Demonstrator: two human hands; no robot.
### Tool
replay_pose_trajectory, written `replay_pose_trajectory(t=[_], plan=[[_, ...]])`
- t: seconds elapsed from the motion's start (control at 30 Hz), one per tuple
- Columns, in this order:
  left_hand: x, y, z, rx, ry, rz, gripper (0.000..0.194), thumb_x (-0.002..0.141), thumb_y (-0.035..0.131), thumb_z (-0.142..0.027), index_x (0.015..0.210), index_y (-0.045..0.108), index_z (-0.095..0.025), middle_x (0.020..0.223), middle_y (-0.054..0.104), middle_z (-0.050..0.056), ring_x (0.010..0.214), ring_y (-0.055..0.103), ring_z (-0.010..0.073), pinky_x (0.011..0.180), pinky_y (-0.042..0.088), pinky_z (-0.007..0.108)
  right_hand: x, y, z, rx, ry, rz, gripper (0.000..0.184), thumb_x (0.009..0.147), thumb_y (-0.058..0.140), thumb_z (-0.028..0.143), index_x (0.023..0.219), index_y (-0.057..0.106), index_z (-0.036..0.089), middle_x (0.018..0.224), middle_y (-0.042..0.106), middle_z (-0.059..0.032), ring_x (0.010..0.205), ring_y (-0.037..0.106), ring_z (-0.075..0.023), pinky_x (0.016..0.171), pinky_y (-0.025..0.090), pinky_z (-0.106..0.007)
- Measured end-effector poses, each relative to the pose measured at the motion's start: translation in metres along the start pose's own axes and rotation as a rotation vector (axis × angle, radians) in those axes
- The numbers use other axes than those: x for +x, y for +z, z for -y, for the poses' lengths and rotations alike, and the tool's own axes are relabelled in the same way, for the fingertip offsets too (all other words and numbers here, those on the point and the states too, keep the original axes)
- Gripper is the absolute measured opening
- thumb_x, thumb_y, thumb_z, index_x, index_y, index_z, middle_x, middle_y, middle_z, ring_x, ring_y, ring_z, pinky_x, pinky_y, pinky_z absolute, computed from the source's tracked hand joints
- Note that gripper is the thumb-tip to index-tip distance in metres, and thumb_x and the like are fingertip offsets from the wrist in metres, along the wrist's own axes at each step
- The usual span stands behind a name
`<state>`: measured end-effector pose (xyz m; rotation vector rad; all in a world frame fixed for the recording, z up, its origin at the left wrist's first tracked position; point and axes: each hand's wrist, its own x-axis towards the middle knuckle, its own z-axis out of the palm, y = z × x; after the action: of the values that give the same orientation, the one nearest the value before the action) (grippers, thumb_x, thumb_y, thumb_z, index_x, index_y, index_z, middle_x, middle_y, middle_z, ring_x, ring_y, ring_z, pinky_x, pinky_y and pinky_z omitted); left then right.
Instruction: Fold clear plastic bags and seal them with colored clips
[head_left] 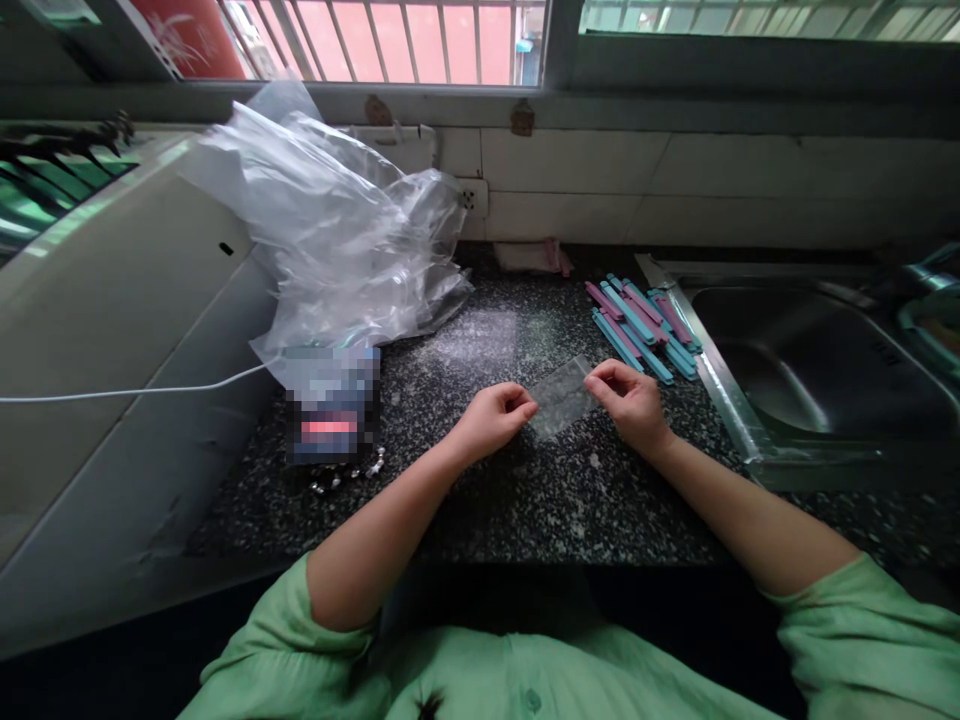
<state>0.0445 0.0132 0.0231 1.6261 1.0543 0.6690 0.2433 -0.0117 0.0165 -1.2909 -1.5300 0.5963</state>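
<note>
A small clear plastic bag [561, 398] is stretched between my two hands, just above the speckled dark counter [525, 510]. My left hand [496, 420] pinches its left end between thumb and fingers. At the upper right corner, my right hand [631, 400] grips it the same way. Whether anything lies inside the bag I cannot make out; it looks flat and see-through. Just beyond my right hand lies a loose pile of teal and mauve bag-sealing clips [645, 325].
A big heap of clear plastic bags [337, 230] stands at the back left. Before it lie a blurred-out object [334, 405] and small shiny pieces [375, 462]. A white cable [150, 393] comes in from the left. To the right is a steel sink [795, 350]; a wall socket [471, 198] sits behind.
</note>
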Motion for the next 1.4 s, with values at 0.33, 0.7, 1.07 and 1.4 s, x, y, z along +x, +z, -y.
replay_pose_trajectory(t=[0.33,0.7,1.07,1.4], plan=[[0.002,-0.005,0.006,0.028,0.069,-0.106,0.018,0.072,0.051,-0.029,0.060,0.050,-0.016,0.057,0.046,-0.003,0.056,0.041,0.0094,0.056,0.032,0.023,0.001,-0.002,-0.001,-0.039,-0.006,0.005,0.018,0.078,0.056,0.032,0.066,0.056,0.019,0.063,0.052,0.0015,0.058,0.048,-0.0108,0.056,0.040,-0.024],[0.002,-0.008,0.004,0.067,0.063,-0.048,0.017,0.071,0.051,-0.030,0.062,0.052,-0.016,0.058,0.048,-0.003,0.056,0.042,0.0098,0.056,0.033,0.023,0.003,-0.002,-0.004,-0.058,-0.037,-0.028,0.018,0.079,0.056,0.031,0.066,0.056,0.018,0.065,0.053,0.0007,0.062,0.049,-0.0117,0.060,0.041,-0.025],[0.001,-0.006,0.004,-0.021,0.049,-0.044,0.023,0.070,0.058,-0.037,0.066,0.058,-0.015,0.058,0.053,-0.002,0.056,0.044,0.0098,0.056,0.036,0.023,0.003,-0.003,-0.001,0.027,0.051,-0.092,0.030,0.077,0.059,0.047,0.066,0.056,0.019,0.060,0.051,0.0015,0.054,0.046,-0.0103,0.052,0.040,-0.024],[0.006,-0.003,0.013,-0.025,-0.012,-0.034,0.012,0.069,0.058,-0.024,0.062,0.059,-0.015,0.056,0.056,-0.002,0.056,0.047,0.0100,0.058,0.037,0.023,0.003,-0.004,-0.001,0.029,0.031,-0.086,0.027,0.078,0.058,0.044,0.068,0.057,0.019,0.063,0.053,0.0010,0.057,0.048,-0.0104,0.056,0.042,-0.024]])
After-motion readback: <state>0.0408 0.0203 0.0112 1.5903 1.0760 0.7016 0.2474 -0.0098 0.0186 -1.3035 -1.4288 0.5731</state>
